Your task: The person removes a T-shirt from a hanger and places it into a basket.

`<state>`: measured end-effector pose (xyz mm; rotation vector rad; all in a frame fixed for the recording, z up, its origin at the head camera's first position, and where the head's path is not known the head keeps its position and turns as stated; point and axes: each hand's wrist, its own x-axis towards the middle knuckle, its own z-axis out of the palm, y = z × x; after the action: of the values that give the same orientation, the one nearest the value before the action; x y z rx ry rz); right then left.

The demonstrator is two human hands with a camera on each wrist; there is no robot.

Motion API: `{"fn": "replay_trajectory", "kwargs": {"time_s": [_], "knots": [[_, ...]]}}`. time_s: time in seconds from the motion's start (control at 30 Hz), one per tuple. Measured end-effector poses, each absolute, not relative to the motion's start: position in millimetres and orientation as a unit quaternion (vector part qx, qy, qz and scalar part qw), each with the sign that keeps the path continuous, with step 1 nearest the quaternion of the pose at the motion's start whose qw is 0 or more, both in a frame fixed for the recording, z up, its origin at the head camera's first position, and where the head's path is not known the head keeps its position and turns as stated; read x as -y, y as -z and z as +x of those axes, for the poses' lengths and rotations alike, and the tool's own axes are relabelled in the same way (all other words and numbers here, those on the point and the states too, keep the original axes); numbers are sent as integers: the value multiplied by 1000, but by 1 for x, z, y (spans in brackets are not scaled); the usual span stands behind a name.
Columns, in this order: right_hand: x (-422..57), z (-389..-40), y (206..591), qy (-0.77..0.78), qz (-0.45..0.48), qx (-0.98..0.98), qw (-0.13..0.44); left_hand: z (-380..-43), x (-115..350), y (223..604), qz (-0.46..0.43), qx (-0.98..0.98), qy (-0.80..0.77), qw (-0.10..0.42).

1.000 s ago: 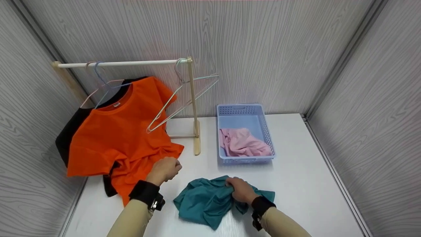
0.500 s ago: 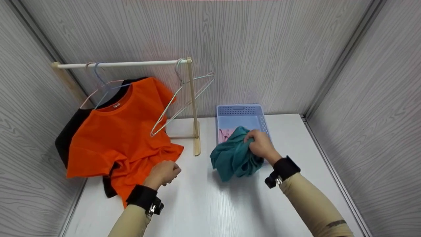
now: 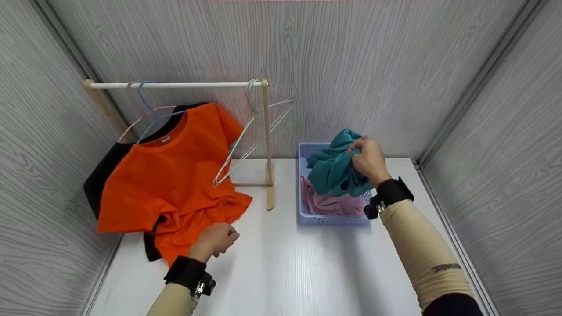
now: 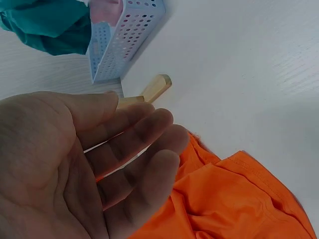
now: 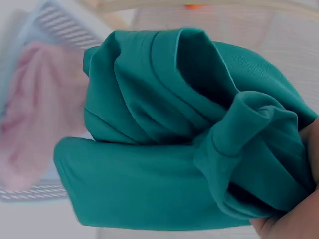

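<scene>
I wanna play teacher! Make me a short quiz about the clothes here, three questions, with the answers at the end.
1. True or false: in the head view, the orange short-sleeved T-shirt hangs in front of the black garment.

2. What does the right hand hold?
A) The black garment
B) The crumpled teal cloth
C) The orange T-shirt

3. Fill in: the rumpled pink cloth lies inside the light-blue plastic ____ with holes in its walls.

Key: 1 true; 2 B; 3 basket.
</scene>
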<state>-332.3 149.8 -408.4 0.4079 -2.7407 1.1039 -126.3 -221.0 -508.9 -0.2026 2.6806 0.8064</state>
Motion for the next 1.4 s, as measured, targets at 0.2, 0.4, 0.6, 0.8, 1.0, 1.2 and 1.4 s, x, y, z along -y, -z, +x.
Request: {"fn": "replay_trajectory", "kwargs": {"time_s": [0.2,0.4,0.6,0.8,1.0,1.2,1.4], "knots": [[-156,-324,491,-343,157,926,-26,-118,217,517,-73,-936,-291,182],[-168,-302,537,-275,196,931,-135,-115,217,517,-76,-934,-292,192],[-174,-287,544,-196,187,944,-191,-122,214,518,-62,-936,-288,192],[-183,-280,543,-205,185,949,-150,-133,210,514,-38,-942,-283,180],[-186,-267,537,-227,205,943,-128,-149,215,501,-21,-944,-282,170],[-179,-257,535,-221,245,929,-167,-163,229,488,-24,-946,-268,178],[-170,-252,532,-213,244,922,-211,-167,248,480,-39,-937,-286,195]]}}
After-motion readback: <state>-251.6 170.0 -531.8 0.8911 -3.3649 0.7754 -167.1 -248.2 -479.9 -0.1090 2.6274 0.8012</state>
